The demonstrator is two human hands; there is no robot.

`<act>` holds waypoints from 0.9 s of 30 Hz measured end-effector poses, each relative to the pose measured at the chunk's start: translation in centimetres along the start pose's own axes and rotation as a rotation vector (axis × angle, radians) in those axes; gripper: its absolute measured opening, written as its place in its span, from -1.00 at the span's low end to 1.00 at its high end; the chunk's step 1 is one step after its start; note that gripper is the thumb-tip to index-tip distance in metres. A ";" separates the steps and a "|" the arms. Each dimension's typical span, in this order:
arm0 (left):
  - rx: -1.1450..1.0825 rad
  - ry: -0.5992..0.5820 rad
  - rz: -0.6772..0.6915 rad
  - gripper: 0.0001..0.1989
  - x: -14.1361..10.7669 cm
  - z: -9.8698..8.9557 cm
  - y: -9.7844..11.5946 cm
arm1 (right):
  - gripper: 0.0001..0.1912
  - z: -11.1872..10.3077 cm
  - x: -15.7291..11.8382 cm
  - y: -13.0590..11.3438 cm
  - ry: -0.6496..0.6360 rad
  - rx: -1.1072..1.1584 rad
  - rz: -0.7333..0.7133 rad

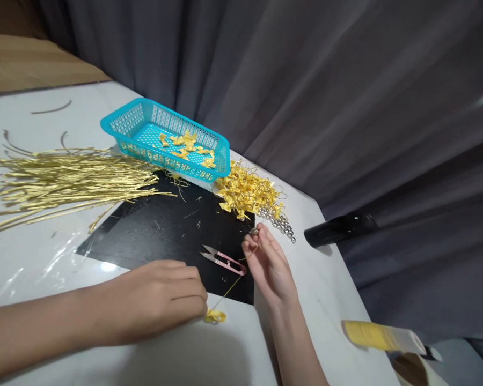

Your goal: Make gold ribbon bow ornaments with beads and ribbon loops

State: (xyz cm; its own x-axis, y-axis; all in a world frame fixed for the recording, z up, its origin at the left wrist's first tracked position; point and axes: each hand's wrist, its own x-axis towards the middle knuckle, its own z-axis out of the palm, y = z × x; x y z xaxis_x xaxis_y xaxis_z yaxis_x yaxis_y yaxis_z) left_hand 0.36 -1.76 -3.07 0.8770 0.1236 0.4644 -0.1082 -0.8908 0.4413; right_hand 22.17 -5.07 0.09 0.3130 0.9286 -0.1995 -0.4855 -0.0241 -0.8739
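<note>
My left hand (156, 297) is closed at the near side of the table, its fingertips at a small yellow ribbon bow (215, 316). The thumb side is partly hidden. From the bow a thin yellow-green cord (231, 287) runs up toward my right hand (269, 262), which pinches a small silver bead (254, 231) between thumb and fingers. Pink-handled thread snips (224, 261) lie with blades apart on the black mat (165, 230), between the hands. Beyond my right hand sit a pile of yellow ribbon bows (247, 187) with cord loops and several silver beads (279, 222).
A blue perforated basket (145, 153) holds some yellow bows at the back. Long yellow-gold cords (76, 177) lie bundled at left. A black cylinder (338, 229) and a yellow-filled clear bottle (380, 335) stand on the right. Behind the white table (326, 300) hangs a grey curtain (306, 96).
</note>
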 end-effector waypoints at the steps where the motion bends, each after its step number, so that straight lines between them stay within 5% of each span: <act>1: -0.018 0.002 -0.007 -0.75 0.0 0.1 0.0 | -0.76 -0.2 -0.1 -0.4 0.009 -0.004 -0.018; 9: -0.097 -0.056 0.019 -0.81 0.6 -0.2 0.3 | -0.87 -2.1 0.2 -4.1 0.096 -0.118 -0.226; 16: -0.082 -0.083 0.044 -0.77 0.6 -0.6 0.7 | -0.84 -1.3 0.3 -7.9 0.256 -0.081 -0.330; 27: 0.042 -0.085 0.094 -0.70 0.2 -0.1 0.5 | -0.84 -0.8 0.6 -11.5 0.208 -0.249 -0.386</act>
State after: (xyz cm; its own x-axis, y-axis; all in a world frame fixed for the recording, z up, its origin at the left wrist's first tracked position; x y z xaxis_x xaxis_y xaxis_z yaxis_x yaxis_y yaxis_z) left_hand 0.40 -2.12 -2.72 0.9004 0.0031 0.4350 -0.1735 -0.9145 0.3656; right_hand 28.59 -4.53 9.69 0.5998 0.7942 0.0975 -0.1003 0.1955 -0.9756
